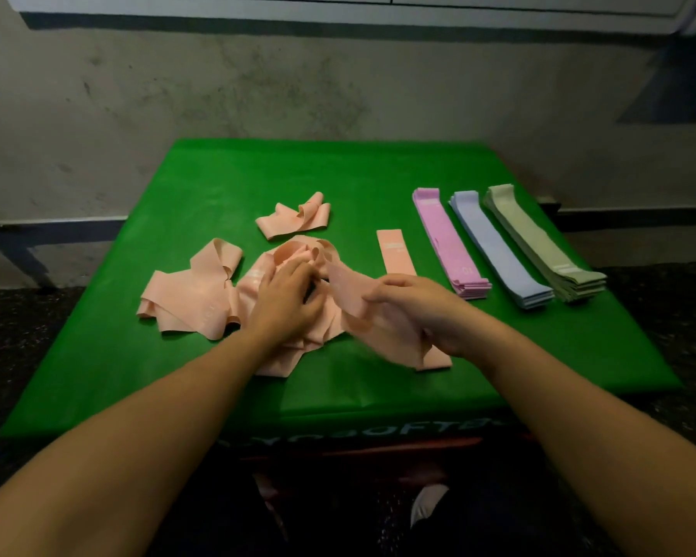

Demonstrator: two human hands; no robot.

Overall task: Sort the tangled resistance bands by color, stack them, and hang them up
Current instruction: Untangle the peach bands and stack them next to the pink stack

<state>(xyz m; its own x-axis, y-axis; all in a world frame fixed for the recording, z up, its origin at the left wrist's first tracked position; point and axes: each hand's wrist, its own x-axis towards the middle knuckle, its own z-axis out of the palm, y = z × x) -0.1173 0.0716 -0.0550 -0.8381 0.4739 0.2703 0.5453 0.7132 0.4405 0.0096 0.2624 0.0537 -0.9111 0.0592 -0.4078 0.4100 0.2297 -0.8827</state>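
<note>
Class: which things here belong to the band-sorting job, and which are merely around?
Job: tangled peach bands; flat peach band; pink stack; blue stack; green stack; left hand; right hand.
Around: green table cover; wall.

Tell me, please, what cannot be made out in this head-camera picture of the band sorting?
- Number of flat peach bands: right hand covers the near end.
- Left hand fingers' grip: buried in the tangled peach band pile.
- Print on the pink stack: too small.
- Hanging place: not in view.
</note>
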